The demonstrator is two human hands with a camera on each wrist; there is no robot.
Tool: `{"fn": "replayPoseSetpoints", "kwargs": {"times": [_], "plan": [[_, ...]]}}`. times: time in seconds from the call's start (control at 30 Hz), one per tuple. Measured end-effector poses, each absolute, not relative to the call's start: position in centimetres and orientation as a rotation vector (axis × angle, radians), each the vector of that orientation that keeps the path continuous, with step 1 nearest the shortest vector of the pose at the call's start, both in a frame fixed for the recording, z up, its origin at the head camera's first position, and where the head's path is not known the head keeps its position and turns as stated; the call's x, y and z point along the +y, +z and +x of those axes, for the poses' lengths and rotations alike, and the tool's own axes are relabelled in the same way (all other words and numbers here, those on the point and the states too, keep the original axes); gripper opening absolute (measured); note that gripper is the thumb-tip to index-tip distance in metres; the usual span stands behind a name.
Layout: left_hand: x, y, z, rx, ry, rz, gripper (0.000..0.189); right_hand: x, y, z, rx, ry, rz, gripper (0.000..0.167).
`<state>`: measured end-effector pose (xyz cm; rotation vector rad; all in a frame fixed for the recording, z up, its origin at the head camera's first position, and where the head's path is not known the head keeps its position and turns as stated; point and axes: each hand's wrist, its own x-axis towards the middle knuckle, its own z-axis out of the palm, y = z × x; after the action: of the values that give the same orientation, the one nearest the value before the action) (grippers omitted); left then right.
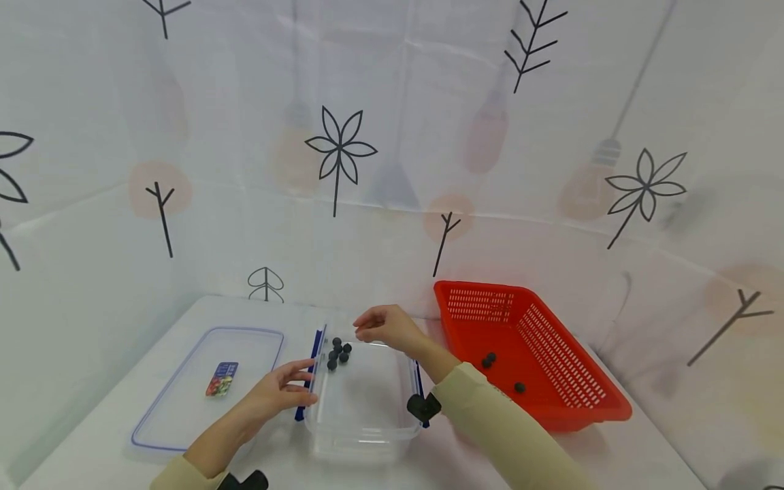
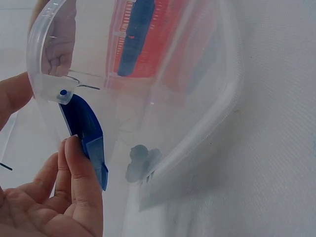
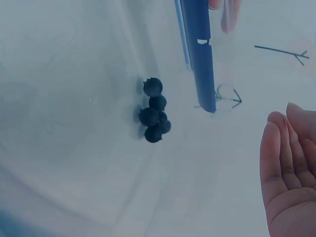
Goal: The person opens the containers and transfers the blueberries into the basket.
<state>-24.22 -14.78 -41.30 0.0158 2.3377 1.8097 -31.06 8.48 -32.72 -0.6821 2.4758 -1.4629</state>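
A clear plastic container (image 1: 370, 398) with blue side clips stands in the middle of the table. Several blueberries (image 3: 153, 117) cluster inside it along the left end. My left hand (image 1: 275, 391) holds the container's left side, its thumb up by the rim and its fingertips against the hanging blue clip (image 2: 86, 126). Above the far edge of the container is my right hand (image 1: 388, 328), its fingers together and gently bent. No berry shows between thumb and fingers in the right wrist view.
To the right, a red perforated basket (image 1: 533, 401) holds a few more blueberries (image 1: 519, 387). A clear lid with a blue rim (image 1: 177, 354) lies flat at the left, bearing a small printed label (image 1: 222, 379). Behind the table hangs a patterned white cloth (image 1: 380, 252).
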Motion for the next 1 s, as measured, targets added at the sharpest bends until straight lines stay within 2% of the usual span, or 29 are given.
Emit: {"fn": "replayPoseSetpoints", "kwargs": {"times": [0.6,1.0], "plan": [[-14.9,-41.2,-24.2,2.308,1.821,0.047,0.068,5.2,-36.1,-34.1,2.504,-1.445,-0.610,0.013],[-15.4,-40.9,-24.0,2.245,1.850,0.150,0.071,3.7,-38.1,-35.6,2.551,-1.279,-0.623,0.019]]}}
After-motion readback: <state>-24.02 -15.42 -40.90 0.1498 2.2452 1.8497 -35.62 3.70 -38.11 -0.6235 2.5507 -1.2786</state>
